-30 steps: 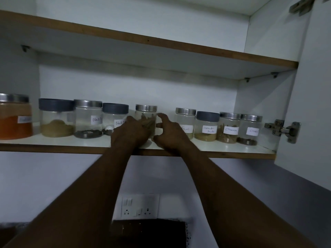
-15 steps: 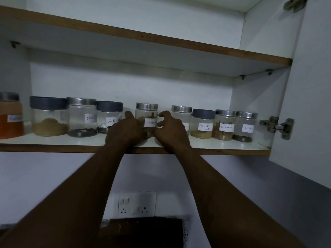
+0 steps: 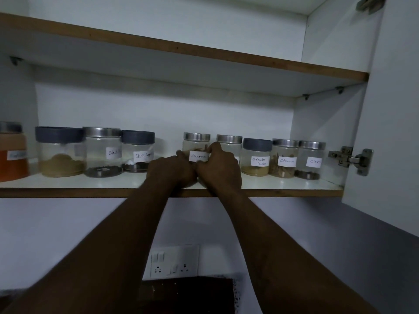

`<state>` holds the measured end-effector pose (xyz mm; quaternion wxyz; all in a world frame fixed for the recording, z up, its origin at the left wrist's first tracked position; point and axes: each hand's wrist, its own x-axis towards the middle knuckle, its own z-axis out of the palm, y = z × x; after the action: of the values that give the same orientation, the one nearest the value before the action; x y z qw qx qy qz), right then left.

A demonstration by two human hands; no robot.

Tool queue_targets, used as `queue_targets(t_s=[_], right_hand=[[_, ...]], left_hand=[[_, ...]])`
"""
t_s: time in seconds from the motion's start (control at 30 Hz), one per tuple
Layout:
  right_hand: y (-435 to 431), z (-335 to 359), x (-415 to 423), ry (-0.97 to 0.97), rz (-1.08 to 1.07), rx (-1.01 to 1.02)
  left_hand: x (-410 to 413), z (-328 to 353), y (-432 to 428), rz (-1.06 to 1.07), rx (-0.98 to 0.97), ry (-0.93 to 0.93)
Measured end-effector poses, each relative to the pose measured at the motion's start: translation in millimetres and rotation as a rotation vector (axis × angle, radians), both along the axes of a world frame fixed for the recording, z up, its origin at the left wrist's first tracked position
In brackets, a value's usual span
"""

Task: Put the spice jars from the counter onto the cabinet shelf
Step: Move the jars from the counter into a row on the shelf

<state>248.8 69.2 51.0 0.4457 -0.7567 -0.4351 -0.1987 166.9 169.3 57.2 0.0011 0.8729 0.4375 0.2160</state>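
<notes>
A clear cinnamon jar (image 3: pixel 196 148) with a steel lid stands on the lower cabinet shelf (image 3: pixel 283 183), its white label facing me. My left hand (image 3: pixel 172 169) and my right hand (image 3: pixel 221 166) wrap its lower part from both sides. Several other labelled spice jars line the shelf: two black pepper jars (image 3: pixel 138 152), a coriander powder jar (image 3: pixel 256 157), another cinnamon jar (image 3: pixel 284 158) and a clove jar (image 3: pixel 311 160). My right hand partly hides one more jar (image 3: pixel 229 141).
An orange-filled jar (image 3: pixel 12 152) stands at the shelf's far left beside a jar of tan powder (image 3: pixel 60 152). The open cabinet door (image 3: pixel 394 132) with its hinge (image 3: pixel 350 158) hangs at right. The upper shelf (image 3: pixel 181 51) holds nothing. A wall socket (image 3: pixel 173 260) sits below.
Both hands turned the jar so its label now faces front. My hands have closed in together around its base.
</notes>
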Motion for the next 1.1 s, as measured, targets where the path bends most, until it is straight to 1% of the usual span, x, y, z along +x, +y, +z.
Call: queue_targets(t_s=[0.1,0.3,0.53,0.6,0.67,0.77,0.83,0.9,0.97,1.1], right_hand=[[0.5,-0.1,1.6,0.004,-0.024,0.009],[-0.8,-1.1,2.2,-0.031,-0.064,0.025],[-1.6,-1.2,-0.4,-0.074,-0.138,0.044],[-1.9,-0.8,0.0,-0.072,-0.143,0.053],[-2.7,-1.1,0.7,-0.084,-0.124,0.055],[-3.0,-2.7,0.9,-0.162,-0.049,0.051],[-1.9,-3.0,-0.2,-0.258,0.011,-0.032],[-0.9,-2.1,-1.8,-0.312,0.067,-0.137],[3.4,0.7,-5.8,-0.321,0.137,-0.201],[25.8,2.0,-29.9,-0.261,0.261,-0.272]], left_hand=[[5.0,2.2,1.7,-0.008,-0.046,0.042],[6.9,3.3,3.8,-0.016,-0.083,0.056],[3.5,2.5,-1.8,-0.021,-0.059,0.022],[0.6,1.7,-5.2,-0.010,-0.038,-0.042],[-4.2,1.5,-9.5,-0.028,-0.009,-0.152],[-19.5,0.5,-16.7,-0.051,0.015,-0.320],[-37.0,-2.8,-19.2,0.015,0.056,-0.406],[-57.0,-8.7,-18.0,0.094,0.096,-0.477],[-76.3,-14.1,-11.0,0.154,0.107,-0.517],[-94.2,-14.6,1.1,0.197,0.059,-0.576]])
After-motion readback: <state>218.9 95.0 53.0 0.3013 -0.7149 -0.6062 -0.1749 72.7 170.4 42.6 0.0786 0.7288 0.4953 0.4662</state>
